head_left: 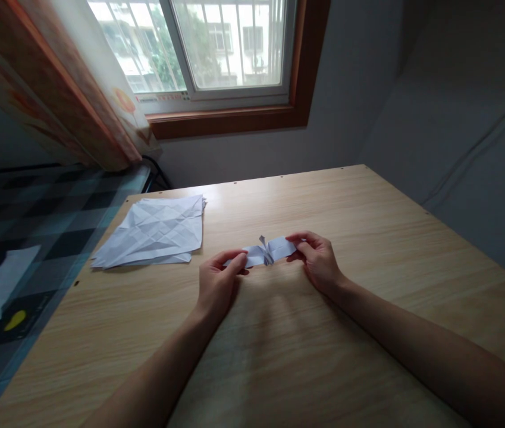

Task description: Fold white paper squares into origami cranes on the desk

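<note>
A small folded white paper figure (281, 247) is stretched between my two hands over the wooden table. It looks like an origami crane, with two flat wings and a narrow folded point standing up at its middle. My left hand (219, 278) pinches the left wing between thumb and fingers. At the other end, my right hand (320, 257) grips the tip of the right wing the same way. The fingertips cover both outer ends of the paper.
A stack of creased white paper sheets (163, 229) lies at the table's (368, 333) back left. Left of the table is a checked bed cover (56, 238) with white paper (0, 291) on it. A window (234, 47) and a curtain (69, 77) are behind.
</note>
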The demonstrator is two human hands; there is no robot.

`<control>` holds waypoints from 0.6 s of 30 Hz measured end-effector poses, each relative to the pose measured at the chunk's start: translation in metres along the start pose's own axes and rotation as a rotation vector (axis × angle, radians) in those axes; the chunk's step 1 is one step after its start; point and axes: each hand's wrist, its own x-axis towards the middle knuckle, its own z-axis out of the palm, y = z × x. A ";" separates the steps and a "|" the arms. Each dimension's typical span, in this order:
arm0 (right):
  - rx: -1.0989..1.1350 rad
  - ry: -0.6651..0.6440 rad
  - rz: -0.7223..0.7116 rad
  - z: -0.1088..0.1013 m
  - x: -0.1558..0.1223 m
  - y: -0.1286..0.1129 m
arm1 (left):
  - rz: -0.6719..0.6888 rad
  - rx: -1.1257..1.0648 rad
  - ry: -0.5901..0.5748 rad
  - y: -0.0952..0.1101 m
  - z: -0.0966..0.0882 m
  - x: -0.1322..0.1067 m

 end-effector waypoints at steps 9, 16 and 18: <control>-0.177 -0.023 -0.032 -0.004 0.000 0.005 | 0.050 0.069 0.018 0.004 0.006 -0.005; -0.094 -0.151 0.081 -0.002 -0.002 -0.002 | 0.025 -0.115 -0.070 0.002 0.003 -0.002; -0.058 -0.153 0.102 -0.003 -0.001 -0.001 | 0.015 -0.143 -0.078 0.001 0.001 0.000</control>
